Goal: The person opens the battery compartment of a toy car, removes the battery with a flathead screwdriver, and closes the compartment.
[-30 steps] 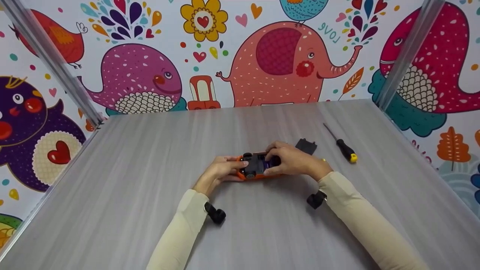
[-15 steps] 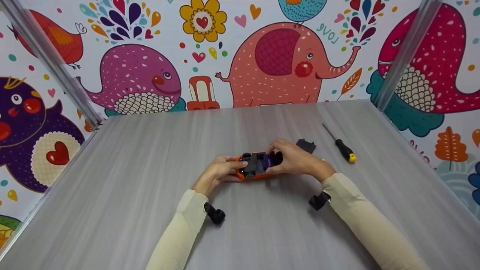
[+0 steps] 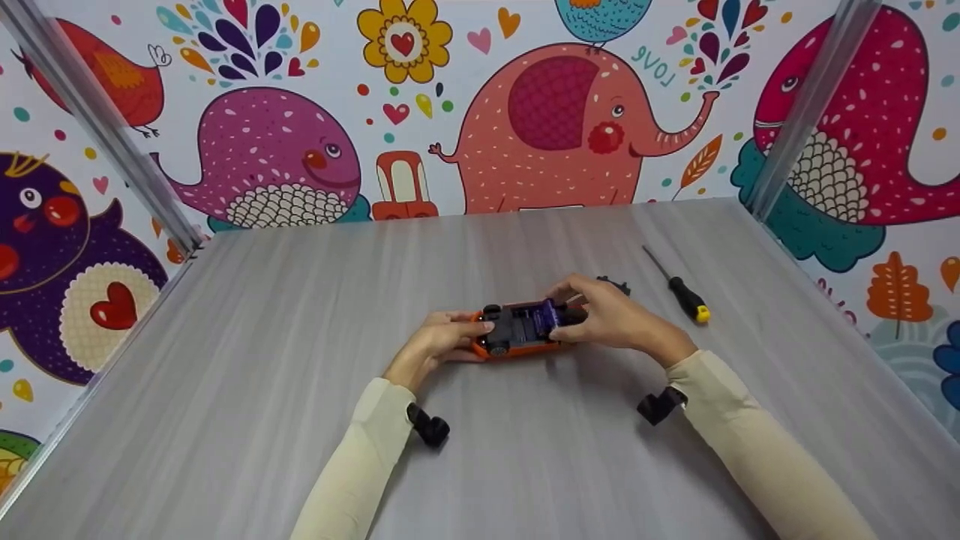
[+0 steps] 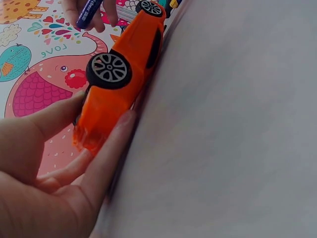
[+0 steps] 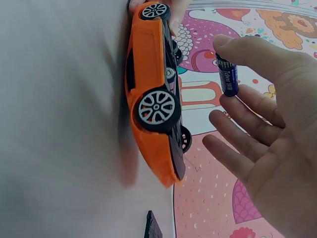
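An orange toy car [image 3: 517, 350] lies upside down on the table, its dark underside and wheels facing up. My left hand [image 3: 441, 337] grips one end of it, thumb on the underside and fingers along the body. Over the open compartment [image 3: 521, 328], my right hand [image 3: 611, 311] pinches a dark blue-purple battery [image 5: 228, 77] between thumb and index finger. In the right wrist view that battery is clear of the car, with the other fingers spread. Another battery [image 5: 171, 74] shows inside the compartment, its end visible past the car's side.
A dark cover [image 3: 615, 285] lies behind my right hand, partly hidden by it. Further right is a screwdriver [image 3: 686, 300] with a black and yellow handle. A wall with cartoon animals [image 3: 555, 127] stands behind the grey table [image 3: 337, 300].
My right hand has drawn back to the right and lifted the battery from the car's compartment. My left hand keeps its grip on the car.
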`<state>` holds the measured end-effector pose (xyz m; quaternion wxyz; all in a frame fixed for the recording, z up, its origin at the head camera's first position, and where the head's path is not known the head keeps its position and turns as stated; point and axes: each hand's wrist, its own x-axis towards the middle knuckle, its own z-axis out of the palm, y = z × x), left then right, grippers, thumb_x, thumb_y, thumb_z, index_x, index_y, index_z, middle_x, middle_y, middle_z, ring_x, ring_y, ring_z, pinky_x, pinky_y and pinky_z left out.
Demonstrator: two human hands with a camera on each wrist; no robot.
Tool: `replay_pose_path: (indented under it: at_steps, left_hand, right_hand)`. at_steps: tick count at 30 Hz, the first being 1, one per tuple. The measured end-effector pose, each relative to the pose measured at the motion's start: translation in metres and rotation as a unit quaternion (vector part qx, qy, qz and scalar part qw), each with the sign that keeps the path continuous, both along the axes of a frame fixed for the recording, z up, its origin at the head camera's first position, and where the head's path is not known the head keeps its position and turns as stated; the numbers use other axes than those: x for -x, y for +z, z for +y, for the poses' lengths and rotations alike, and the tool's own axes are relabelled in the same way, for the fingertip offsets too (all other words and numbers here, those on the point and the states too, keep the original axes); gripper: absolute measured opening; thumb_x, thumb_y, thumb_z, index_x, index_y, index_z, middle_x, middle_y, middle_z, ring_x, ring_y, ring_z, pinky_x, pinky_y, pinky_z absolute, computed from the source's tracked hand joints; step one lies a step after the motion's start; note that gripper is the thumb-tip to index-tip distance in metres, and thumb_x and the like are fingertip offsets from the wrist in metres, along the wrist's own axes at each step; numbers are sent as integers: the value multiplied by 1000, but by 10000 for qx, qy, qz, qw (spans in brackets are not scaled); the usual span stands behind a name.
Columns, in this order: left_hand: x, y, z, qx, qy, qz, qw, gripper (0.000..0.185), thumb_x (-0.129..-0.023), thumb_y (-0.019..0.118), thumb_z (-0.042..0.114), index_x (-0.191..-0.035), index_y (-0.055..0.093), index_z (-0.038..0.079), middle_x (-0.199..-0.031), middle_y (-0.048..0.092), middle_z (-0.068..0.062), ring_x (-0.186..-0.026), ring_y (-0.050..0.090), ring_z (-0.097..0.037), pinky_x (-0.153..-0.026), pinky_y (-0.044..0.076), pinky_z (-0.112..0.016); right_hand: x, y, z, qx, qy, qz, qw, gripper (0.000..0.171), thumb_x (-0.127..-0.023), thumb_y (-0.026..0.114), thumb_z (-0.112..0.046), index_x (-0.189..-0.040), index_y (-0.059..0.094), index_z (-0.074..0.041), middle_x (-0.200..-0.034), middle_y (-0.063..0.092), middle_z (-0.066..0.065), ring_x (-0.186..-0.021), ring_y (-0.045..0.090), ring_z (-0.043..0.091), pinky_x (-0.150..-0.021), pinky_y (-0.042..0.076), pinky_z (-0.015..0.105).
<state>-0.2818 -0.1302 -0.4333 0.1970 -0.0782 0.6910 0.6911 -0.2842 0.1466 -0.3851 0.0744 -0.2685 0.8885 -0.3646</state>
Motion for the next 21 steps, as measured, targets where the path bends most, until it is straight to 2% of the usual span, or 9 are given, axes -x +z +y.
replay_pose_path:
  at_steps: [7,13,21]
  left_hand:
    - [1,-2,0,91,-22,27,10000,53,-87,77,13,-134,57,-3,-113,73,-15,-86,72,-19,-73,63,-37]
    - [1,0,0,96,-37,26,9999,50,-87,77,13,-132,59,-2,-110,74,-13,-84,72,-19,-72,63,-36]
    - [1,0,0,25,-58,-17,10000,52,-89,76,12,-135,57,-2,-117,71,-17,-89,72,-21,-75,63,-39]
  right_hand:
    - [-4,0,18,50,-70,-20,10000,61,-81,85,-29,-133,57,-13,-131,61,9,-119,61,29,-103,50,54]
    - [-9,1,35,4,-210,124,9997,58,-80,85,-27,-130,59,-16,-121,63,6,-113,62,27,-102,51,53]
    - [-11,-2,57,-43,-356,378,9986,54,-81,85,-24,-128,60,-13,-115,64,7,-106,62,26,-96,54,51]
